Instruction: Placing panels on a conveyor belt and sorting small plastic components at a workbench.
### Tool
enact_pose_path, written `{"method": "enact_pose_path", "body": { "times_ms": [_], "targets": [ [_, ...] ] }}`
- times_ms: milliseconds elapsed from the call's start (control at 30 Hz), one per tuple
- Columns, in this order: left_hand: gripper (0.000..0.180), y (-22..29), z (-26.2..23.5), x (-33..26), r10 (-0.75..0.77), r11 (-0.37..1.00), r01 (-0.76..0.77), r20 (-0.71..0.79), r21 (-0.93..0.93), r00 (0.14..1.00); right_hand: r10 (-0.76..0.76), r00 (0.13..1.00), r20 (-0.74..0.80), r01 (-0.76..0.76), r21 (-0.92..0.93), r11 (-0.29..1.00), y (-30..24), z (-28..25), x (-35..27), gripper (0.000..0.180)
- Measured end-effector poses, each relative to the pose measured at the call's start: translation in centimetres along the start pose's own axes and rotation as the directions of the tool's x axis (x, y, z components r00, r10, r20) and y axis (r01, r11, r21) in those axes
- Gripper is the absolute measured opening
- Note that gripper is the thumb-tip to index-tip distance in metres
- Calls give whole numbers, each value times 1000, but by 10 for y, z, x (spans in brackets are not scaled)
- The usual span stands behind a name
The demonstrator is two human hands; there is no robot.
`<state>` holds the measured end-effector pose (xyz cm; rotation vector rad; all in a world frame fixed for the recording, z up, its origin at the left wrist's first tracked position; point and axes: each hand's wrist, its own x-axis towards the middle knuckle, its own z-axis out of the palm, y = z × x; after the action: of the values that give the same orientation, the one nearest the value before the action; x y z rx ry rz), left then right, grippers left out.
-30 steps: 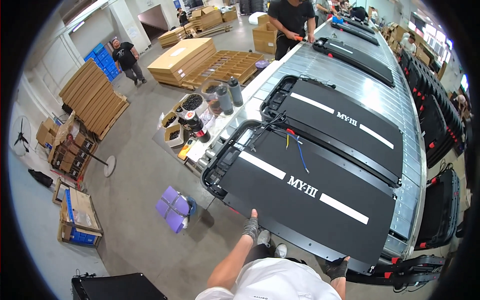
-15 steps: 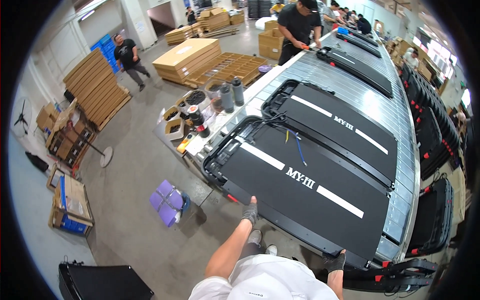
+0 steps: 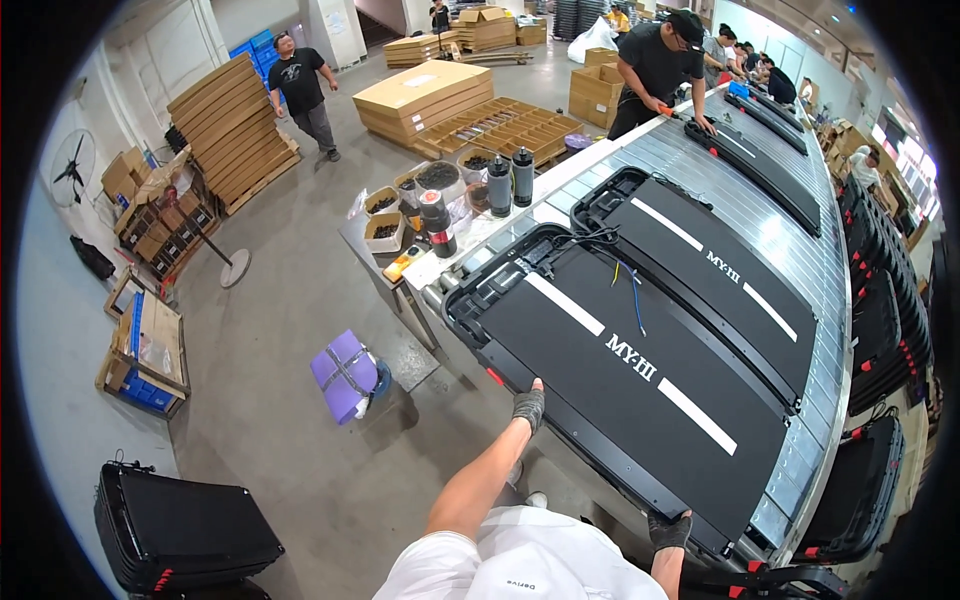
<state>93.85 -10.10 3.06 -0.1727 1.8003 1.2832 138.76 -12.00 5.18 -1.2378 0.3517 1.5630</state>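
Both hands wear dark grey gloves and grip the near edge of a large flat black treadmill deck [image 3: 640, 400] that lies on a ribbed metal conveyor [image 3: 800, 270]. The left hand [image 3: 528, 407] has its fingers curled over the deck's near left rim; the right hand [image 3: 668, 530] is clenched on the near right corner. The deck's top carries two white diagonal stripes with small white lettering between them, and loose thin wires lie across its far part. Just beyond it, a second black deck [image 3: 715, 265] with the same white stripes lies on the conveyor, and a third one [image 3: 765, 160] sits farther along, where a person in black [image 3: 655, 65] leans over it. Left of the conveyor a small table [image 3: 400, 265] holds dark cylinders and bins of small parts. On the floor near left sits a purple stool [image 3: 345, 372]; a black case [image 3: 180, 530] lies at the near left corner. Flat brown cartons [image 3: 425, 95] are stacked at far centre, and more brown cartons [image 3: 230, 120] lean at far left.
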Motion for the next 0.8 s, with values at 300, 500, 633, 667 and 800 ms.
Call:
{"method": "enact_pose_path", "body": {
  "times_ms": [300, 500, 633, 667, 800],
  "targets": [
    [83, -10, 1, 19, -81, 997, 81, 23, 11, 996, -27, 999, 22, 28, -51, 998, 6, -11, 28, 58],
    [84, -22, -3, 38, -28, 997, 27, 14, 67, 999, -11, 1000, -7, 10, -65, 998, 9, -15, 41, 57],
    [84, -23, 11, 40, -101, 989, 95, 50, 112, 994, -25, 1000, -3, 25, -26, 999, 2, -29, 52, 55],
    [84, -26, 7, 47, -103, 993, 97, 88, 73, 991, -41, 999, -8, 41, 4, 999, 5, -26, 56, 54],
    [80, -25, -4, 52, -139, 990, 136, 119, 30, 983, -52, 994, 92, 48, 54, 997, 17, -19, 56, 51]
  ]
}}
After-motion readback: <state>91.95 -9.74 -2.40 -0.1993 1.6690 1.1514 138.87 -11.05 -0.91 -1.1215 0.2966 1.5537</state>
